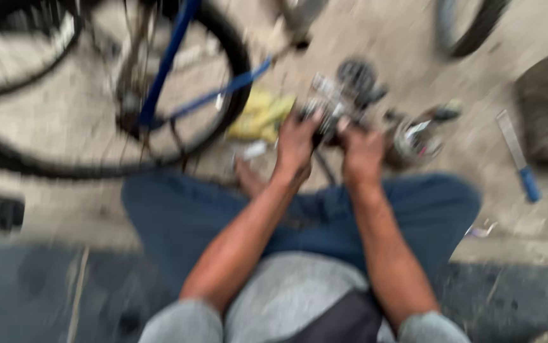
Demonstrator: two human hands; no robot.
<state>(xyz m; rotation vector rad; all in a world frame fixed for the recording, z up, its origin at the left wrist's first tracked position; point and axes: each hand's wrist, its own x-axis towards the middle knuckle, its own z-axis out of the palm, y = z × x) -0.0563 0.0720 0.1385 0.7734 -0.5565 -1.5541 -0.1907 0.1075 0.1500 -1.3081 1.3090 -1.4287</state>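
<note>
My left hand [296,141] and my right hand [361,147] gripping a blurred metal bicycle part [337,101] over my knees, finger positions lost in blur, yellow rag [261,114] just left, blue-framed bicycle wheel [96,89] beyond, blue-handled tool [519,156] far right.

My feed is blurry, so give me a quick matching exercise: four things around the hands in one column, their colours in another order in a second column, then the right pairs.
Things:
1. bicycle frame
2. rag on the ground
3. handle of the flat tool at right
4. metal part held by the left hand and right hand

Colours:
A. yellow
B. grey and black
C. dark blue
D. light blue

Pairs: 1-C, 2-A, 3-D, 4-B
</note>
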